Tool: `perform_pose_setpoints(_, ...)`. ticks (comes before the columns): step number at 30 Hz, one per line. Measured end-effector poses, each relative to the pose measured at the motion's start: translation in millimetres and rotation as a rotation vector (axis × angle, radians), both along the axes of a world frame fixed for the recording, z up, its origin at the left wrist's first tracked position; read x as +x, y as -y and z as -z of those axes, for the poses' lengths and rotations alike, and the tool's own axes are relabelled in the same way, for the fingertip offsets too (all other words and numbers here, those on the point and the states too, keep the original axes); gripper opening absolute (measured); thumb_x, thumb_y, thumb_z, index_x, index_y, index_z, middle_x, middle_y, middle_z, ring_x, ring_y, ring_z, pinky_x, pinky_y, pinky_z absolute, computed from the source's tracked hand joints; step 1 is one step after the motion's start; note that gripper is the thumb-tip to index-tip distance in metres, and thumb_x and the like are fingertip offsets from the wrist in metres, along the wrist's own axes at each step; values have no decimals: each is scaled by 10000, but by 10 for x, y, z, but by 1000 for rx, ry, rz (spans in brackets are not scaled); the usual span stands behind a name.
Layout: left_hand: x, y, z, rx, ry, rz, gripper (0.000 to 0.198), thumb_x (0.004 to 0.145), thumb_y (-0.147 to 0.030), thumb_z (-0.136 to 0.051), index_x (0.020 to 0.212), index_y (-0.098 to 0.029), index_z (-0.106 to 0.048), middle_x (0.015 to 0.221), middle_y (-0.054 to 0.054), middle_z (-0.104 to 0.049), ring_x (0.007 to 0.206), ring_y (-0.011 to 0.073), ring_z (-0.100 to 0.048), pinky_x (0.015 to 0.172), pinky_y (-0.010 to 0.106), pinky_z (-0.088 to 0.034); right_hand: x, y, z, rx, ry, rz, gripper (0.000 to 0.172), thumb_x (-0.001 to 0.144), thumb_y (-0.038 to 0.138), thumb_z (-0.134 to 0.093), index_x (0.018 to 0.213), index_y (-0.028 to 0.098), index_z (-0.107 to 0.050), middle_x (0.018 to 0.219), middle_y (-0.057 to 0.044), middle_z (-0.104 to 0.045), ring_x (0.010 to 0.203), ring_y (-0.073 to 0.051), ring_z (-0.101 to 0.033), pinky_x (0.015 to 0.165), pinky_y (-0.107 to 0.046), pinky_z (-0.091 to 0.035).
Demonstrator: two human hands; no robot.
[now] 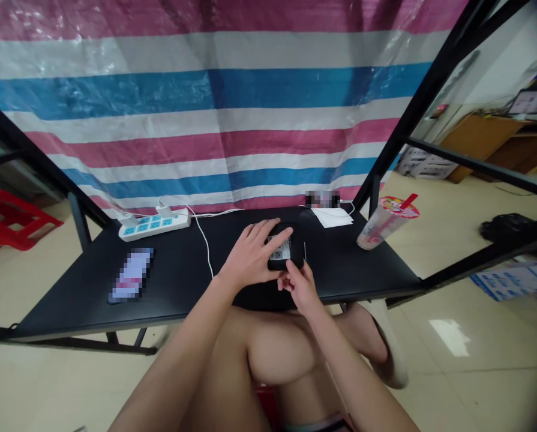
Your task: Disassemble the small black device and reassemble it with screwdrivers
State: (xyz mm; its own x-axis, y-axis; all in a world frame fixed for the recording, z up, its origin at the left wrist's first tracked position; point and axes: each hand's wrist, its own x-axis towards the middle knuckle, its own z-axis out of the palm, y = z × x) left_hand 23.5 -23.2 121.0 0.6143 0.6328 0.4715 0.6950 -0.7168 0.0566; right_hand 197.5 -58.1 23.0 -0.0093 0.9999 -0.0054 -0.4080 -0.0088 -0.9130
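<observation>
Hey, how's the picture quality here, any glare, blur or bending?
Head view: wide-angle distortion splays the black metal frame bars; a glare patch whitens the glossy beige floor; a pixelated patch hides something flat on the black table; the small black labelled box under the left hand is sharp.

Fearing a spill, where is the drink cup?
In the head view, the drink cup stands on the black table, at its far right corner, beside the white paper.

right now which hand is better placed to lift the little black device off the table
Left, probably. The left hand lies over the black device, fingers across its top and thumb along its near side, a fuller grip. The right hand only touches its near edge with fingertips.
</observation>
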Motion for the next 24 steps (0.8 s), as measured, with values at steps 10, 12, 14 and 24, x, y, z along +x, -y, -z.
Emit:
perform_pose_setpoints(10,-121,550,204,-184,559,-212,905,967,-387,-668,1685,-241,-136,1743,224,-171,1563,361,-376,1209,544,-431,-72,117,175,-29,-28,187,463,780,564,-835,914,218,-559,588,66,-606,467,-107,-591,458,-213,-327)
perform_pose_setpoints(12,-54,677,237,-385,640,-314,652,986,-340,-623,1592,-261,-394,1595,167,-476,1328,305,-621,1091,495,-535,-65,147,239,-14,-2,205,446,793,551,-834,934,216,-574,596,68,-614,459,-103,-577,461,-218,-345)
perform_pose_setpoints(14,27,767,248,-551,780,-422,504,980,-396,-647,1458,-260,-561,1403,124,-645,1154,286,-697,1007,478,-570,-52,194,285,18,61,214,384,844,510,-809,971,208,-609,624,48,-652,492,-112,-595,492,-229,-404)
perform_pose_setpoints(24,109,867,139,-1245,1883,-304,598,743,-417,-900,1244,-159,-700,1158,133,-769,1095,266,-735,934,339,-569,9,474,156,790,952,180,606,947,123,-579,1514,336,-557,1682,-90,-440,1539,-309,-484,1230,-608,-464)
